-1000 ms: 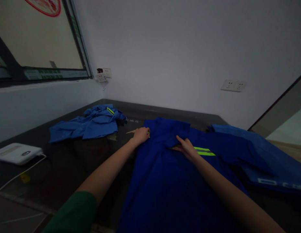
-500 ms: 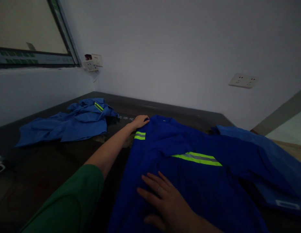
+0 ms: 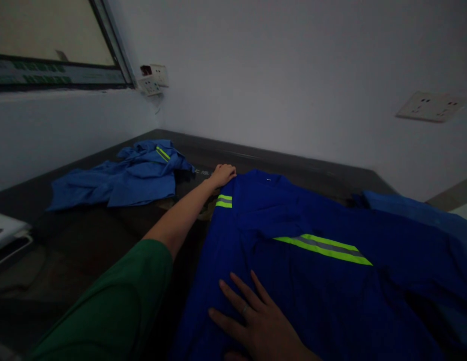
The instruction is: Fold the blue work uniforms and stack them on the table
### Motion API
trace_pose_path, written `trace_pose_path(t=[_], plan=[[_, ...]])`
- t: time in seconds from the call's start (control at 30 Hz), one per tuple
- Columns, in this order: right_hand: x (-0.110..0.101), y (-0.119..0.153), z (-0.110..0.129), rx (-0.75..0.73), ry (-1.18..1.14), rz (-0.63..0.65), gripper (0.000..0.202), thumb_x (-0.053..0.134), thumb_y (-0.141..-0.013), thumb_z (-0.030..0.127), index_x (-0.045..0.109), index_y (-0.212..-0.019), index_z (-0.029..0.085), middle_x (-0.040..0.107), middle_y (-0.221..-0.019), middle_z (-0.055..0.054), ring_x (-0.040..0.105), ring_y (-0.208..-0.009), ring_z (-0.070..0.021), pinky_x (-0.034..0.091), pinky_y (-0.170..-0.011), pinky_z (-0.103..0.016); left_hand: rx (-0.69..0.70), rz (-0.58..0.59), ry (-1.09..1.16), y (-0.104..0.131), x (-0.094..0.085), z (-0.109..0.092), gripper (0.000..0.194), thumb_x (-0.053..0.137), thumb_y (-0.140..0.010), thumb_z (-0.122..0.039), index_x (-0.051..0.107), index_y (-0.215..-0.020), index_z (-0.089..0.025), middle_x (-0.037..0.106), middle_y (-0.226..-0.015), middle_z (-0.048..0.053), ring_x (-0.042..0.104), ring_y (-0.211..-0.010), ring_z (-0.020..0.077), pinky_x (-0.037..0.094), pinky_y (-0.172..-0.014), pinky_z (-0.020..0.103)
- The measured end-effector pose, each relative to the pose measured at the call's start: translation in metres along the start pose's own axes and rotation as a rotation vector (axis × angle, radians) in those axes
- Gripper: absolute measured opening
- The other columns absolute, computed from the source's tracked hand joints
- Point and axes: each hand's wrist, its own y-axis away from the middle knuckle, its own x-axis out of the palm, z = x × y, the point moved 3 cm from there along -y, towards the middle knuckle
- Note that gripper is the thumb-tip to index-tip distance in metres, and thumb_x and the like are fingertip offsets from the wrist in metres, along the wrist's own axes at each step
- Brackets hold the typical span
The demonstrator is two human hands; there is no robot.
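Note:
A dark blue garment (image 3: 331,220) with yellow-green and grey reflective bands lies spread over the dark table. My left hand (image 3: 223,175) is at its far left shoulder edge, fingers curled down onto the cloth. Nearer to me, my right hand (image 3: 258,318) rests on the garment's left part, palm down and fingers spread, with a ring on one finger. The sleeve reflective band (image 3: 224,201) lies just below my left hand. A wider reflective band (image 3: 325,247) crosses the cloth at right.
A crumpled lighter blue garment (image 3: 143,173) lies on the dark table (image 3: 233,150) at the back left. Another blue garment (image 3: 406,203) lies partly beneath at the right. A white object (image 3: 7,233) stands at the left edge. Walls border the table.
The view has shifted, bringing more of the white object in at left. My left hand's fingers look more curled at the shoulder edge. My right hand stays spread on the cloth.

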Motion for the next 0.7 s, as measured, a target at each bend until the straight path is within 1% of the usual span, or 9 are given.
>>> trace_pose_path(t=[0.1,0.17,0.23,0.3,0.37,0.43,0.5,0.6,0.7], plan=[[-0.003,0.001,0.005,0.019,-0.004,-0.004,0.064,0.046,-0.091,0.056,0.023,-0.148,0.04,0.02,-0.156,-0.008,0.02,-0.142,-0.0351,0.019,-0.108,-0.067,-0.082,-0.142,-0.004,0.014,-0.026,-0.003,0.024,0.041,-0.095,-0.026,0.054,-0.112,-0.017,0.056,-0.12,0.012,0.047,-0.115,0.0256,0.034,-0.097,0.041],[-0.016,-0.001,0.01,0.036,-0.01,-0.038,0.06,0.05,-0.088,0.058,0.039,-0.142,0.035,0.034,-0.151,-0.009,0.029,-0.139,-0.0355,0.021,-0.108,-0.065,-0.113,-0.217,0.012,0.032,-0.048,-0.01,0.026,0.04,-0.094,-0.023,0.054,-0.115,-0.016,0.055,-0.12,0.012,0.048,-0.115,0.0249,0.037,-0.096,0.04],[-0.039,-0.011,0.01,0.067,-0.018,-0.12,0.043,0.052,-0.088,0.054,0.063,-0.121,0.028,0.056,-0.135,-0.008,0.043,-0.13,-0.032,0.028,-0.108,-0.058,-0.082,-0.182,0.021,0.062,-0.065,-0.025,0.024,0.044,-0.091,-0.02,0.059,-0.11,-0.015,0.058,-0.116,0.011,0.051,-0.112,0.0238,0.04,-0.096,0.038],[-0.071,-0.031,-0.004,0.131,-0.009,-0.248,0.031,0.048,-0.093,0.043,0.071,-0.093,0.023,0.07,-0.108,-0.007,0.057,-0.112,-0.0246,0.039,-0.1,-0.046,0.018,-0.029,0.01,0.106,-0.072,-0.053,0.023,0.047,-0.09,-0.02,0.064,-0.105,-0.014,0.061,-0.114,0.011,0.053,-0.112,0.0235,0.041,-0.098,0.037],[-0.104,-0.062,-0.034,0.231,0.039,-0.392,0.029,0.046,-0.095,0.035,0.069,-0.09,0.019,0.071,-0.094,-0.007,0.062,-0.095,-0.0203,0.045,-0.088,-0.038,0.156,0.106,0.02,0.16,-0.071,-0.088,0.029,0.046,-0.092,-0.026,0.063,-0.112,-0.014,0.06,-0.12,0.012,0.053,-0.116,0.0234,0.039,-0.102,0.037],[-0.13,-0.103,-0.076,0.322,0.082,-0.486,0.023,0.048,-0.094,0.028,0.068,-0.098,0.018,0.07,-0.099,-0.007,0.061,-0.096,-0.0195,0.046,-0.086,-0.033,0.242,0.17,0.032,0.213,-0.064,-0.121,0.041,0.047,-0.092,-0.036,0.056,-0.125,-0.013,0.053,-0.135,0.015,0.045,-0.129,0.0263,0.033,-0.109,0.041],[-0.145,-0.144,-0.122,0.466,0.08,-0.487,0.022,0.05,-0.092,0.022,0.066,-0.108,0.019,0.068,-0.109,-0.006,0.061,-0.103,-0.0178,0.044,-0.089,-0.028,0.256,0.2,0.043,0.254,-0.057,-0.145,0.052,0.044,-0.094,-0.041,0.044,-0.137,-0.013,0.04,-0.148,0.015,0.031,-0.14,0.0263,0.026,-0.114,0.041],[-0.149,-0.19,-0.178,0.669,0.101,-0.479,0.029,0.051,-0.091,0.021,0.062,-0.117,0.016,0.064,-0.12,-0.012,0.058,-0.111,-0.0202,0.043,-0.093,-0.029,0.219,0.246,0.065,0.288,-0.046,-0.157,0.06,0.043,-0.094,-0.043,0.033,-0.145,-0.013,0.027,-0.154,0.016,0.018,-0.144,0.0265,0.023,-0.116,0.041],[-0.143,-0.212,-0.212,0.767,0.086,-0.48,0.027,0.054,-0.09,0.025,0.065,-0.111,0.013,0.065,-0.117,-0.017,0.06,-0.11,-0.0228,0.045,-0.09,-0.031,0.182,0.271,0.103,0.301,-0.038,-0.15,0.062,0.041,-0.094,-0.047,0.028,-0.148,-0.018,0.021,-0.156,0.015,0.015,-0.145,0.0274,0.024,-0.116,0.044]])
